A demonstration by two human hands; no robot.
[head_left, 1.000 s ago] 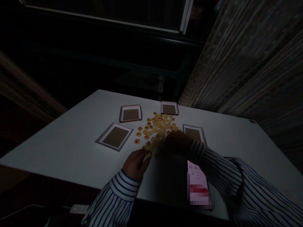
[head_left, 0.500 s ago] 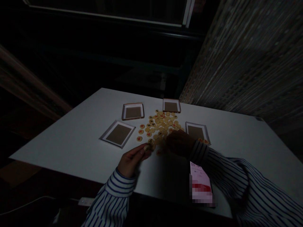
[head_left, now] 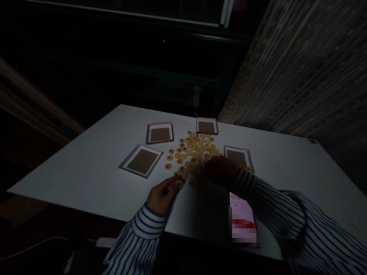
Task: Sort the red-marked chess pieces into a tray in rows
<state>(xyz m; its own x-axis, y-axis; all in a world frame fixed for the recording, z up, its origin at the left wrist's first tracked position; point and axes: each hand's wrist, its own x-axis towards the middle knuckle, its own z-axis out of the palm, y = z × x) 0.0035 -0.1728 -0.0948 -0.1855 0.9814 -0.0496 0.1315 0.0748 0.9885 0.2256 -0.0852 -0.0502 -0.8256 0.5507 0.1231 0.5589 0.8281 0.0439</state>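
Round wooden Chinese chess pieces (head_left: 196,149), some with red or black characters and others plain side up, lie in a loose pile mid-table. My left hand (head_left: 163,194) is at the pile's near left edge, thumb and fingers pinching one chess piece (head_left: 179,183). Over the near right side of the pile is my right hand (head_left: 222,170), dark and in shadow; its fingertips are too dim to show whether they hold a piece. Two red-marked pieces (head_left: 246,168) rest at the near edge of the right tray (head_left: 251,160), just beyond my right wrist.
Three more shallow trays stand around the pile: near left (head_left: 129,158), far left (head_left: 147,133) and far right (head_left: 197,126). A lit phone (head_left: 242,214) lies by the front edge of the white table (head_left: 71,168), under my right forearm. A power strip (head_left: 105,242) is below.
My left hand has drawn slightly right and toward me with its pinched piece, uncovering a black-marked piece behind it. My right hand has shifted slightly right.
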